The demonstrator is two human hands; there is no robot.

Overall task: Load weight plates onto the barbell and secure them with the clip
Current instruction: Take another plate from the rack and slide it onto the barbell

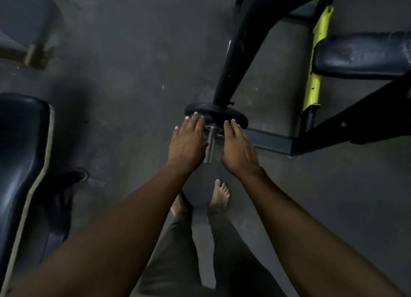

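Observation:
A black round weight plate [216, 114] sits on the steel sleeve of the barbell [209, 146], whose bare end points toward me. My left hand [186, 141] lies flat on the plate's left side, fingers spread and touching its face. My right hand [239, 146] rests against the plate's right side in the same way. Both palms press on the plate rather than wrap it. A small metal ring shows around the sleeve between my hands. I cannot make out a clip.
A black rack upright [239, 51] rises just behind the plate, with a yellow-green post [317, 58] and a dark bench pad [360, 54] to the right. Another padded bench [22, 163] stands at left. My bare feet [219, 194] stand on the grey floor below the sleeve.

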